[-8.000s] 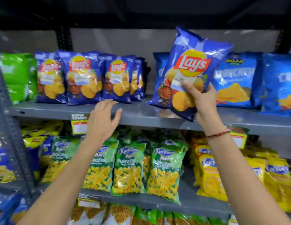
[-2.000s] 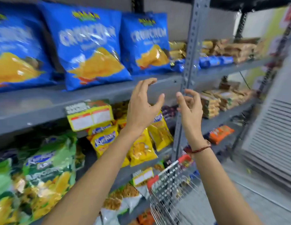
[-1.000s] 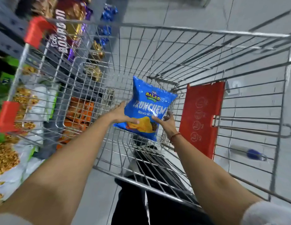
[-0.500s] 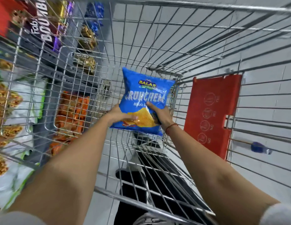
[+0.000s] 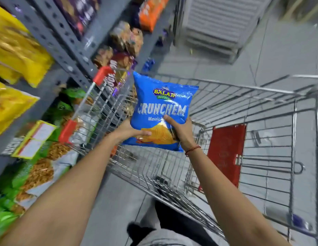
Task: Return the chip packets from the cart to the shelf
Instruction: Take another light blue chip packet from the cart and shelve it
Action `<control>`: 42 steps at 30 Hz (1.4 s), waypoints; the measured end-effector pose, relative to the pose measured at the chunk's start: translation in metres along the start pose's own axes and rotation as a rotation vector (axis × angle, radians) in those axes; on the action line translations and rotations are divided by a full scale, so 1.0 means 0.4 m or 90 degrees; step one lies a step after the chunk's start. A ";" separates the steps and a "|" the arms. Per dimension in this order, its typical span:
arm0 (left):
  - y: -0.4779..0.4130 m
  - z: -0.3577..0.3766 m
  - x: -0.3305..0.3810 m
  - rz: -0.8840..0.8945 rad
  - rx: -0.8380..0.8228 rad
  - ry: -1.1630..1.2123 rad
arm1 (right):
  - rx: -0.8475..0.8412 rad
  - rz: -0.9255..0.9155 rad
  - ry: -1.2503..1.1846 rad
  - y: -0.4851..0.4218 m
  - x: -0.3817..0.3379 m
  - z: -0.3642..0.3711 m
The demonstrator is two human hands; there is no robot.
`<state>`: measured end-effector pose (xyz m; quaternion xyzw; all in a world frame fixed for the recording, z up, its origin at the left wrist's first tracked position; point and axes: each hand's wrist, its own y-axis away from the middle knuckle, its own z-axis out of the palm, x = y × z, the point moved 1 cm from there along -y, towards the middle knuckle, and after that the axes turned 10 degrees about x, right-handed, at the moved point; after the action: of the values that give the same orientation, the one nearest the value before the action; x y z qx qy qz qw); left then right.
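A blue Crunchem chip packet (image 5: 163,105) is held upright above the wire cart (image 5: 243,110), lifted clear of its basket. My left hand (image 5: 129,132) grips the packet's lower left edge, thumb across the front. My right hand (image 5: 181,130) grips its lower right side, fingers over the front; a red thread sits on that wrist. The grey metal shelf (image 5: 48,96) with snack packets runs along the left. I see no other packet in the visible part of the basket.
The cart's red child-seat flap (image 5: 225,153) stands to the right of my hands, and red corner guards (image 5: 101,75) touch the shelf side. Yellow packets (image 5: 16,50) and green packets (image 5: 7,201) fill the left shelves. A white slatted panel (image 5: 220,23) stands ahead. Grey floor lies beyond.
Both hands have raised the blue packet out of the cart basket. The view has swung up and left, bringing the shelf back in.
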<state>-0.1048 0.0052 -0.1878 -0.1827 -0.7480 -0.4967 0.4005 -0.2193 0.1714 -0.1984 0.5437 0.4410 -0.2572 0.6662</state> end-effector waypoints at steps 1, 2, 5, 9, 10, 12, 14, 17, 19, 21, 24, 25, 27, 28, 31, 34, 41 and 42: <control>0.029 -0.022 0.035 0.028 0.011 0.009 | -0.010 -0.020 -0.012 0.018 -0.037 0.016; 0.060 -0.046 0.068 0.057 0.027 0.021 | -0.022 -0.039 -0.019 0.037 -0.076 0.032; 0.169 -0.108 0.174 0.146 0.075 0.047 | -0.056 -0.099 -0.044 0.113 -0.208 0.081; 0.334 -0.197 0.292 0.261 0.188 0.063 | -0.117 -0.198 -0.078 0.234 -0.379 0.152; 0.376 -0.222 0.319 0.291 0.219 0.058 | -0.137 -0.225 -0.089 0.270 -0.420 0.172; 0.467 -0.275 0.362 0.345 0.282 0.058 | -0.170 -0.276 -0.115 0.339 -0.498 0.211; 0.561 -0.324 0.399 0.402 0.338 0.054 | -0.198 -0.329 -0.135 0.419 -0.574 0.255; 0.706 -0.406 0.434 0.472 0.432 0.050 | -0.253 -0.404 -0.165 0.550 -0.677 0.325; 0.811 -0.460 0.450 0.519 0.502 0.054 | -0.304 -0.446 -0.189 0.648 -0.732 0.375; 0.921 -0.512 0.459 0.567 0.570 0.039 | -0.358 -0.472 -0.209 0.752 -0.779 0.424; 1.084 -0.577 0.460 0.613 0.643 0.042 | -0.438 -0.494 -0.238 0.899 -0.828 0.501; 1.133 -0.599 0.454 0.621 0.668 0.043 | -0.466 -0.499 -0.243 0.941 -0.836 0.529; 1.222 -0.648 0.429 0.623 0.715 0.049 | -0.523 -0.506 -0.246 1.027 -0.846 0.583; 1.263 -0.670 0.414 0.619 0.740 0.052 | -0.553 -0.502 -0.247 1.067 -0.845 0.609; 1.370 -0.728 0.367 0.606 0.802 0.055 | -0.616 -0.501 -0.221 1.179 -0.834 0.687; 1.449 -0.782 0.317 0.584 0.853 0.080 | -0.685 -0.501 -0.211 1.260 -0.820 0.766; 1.532 -0.898 0.227 0.507 0.893 0.150 | -0.748 -0.525 -0.108 1.380 -0.769 0.946; 1.532 -0.913 0.218 0.493 0.894 0.163 | -0.755 -0.535 -0.102 1.386 -0.761 0.965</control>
<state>0.4057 -0.0612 0.3137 -0.0762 -0.7173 0.2451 0.6478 0.2095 -0.0841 0.3491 -0.1442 0.6273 -0.2484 0.7239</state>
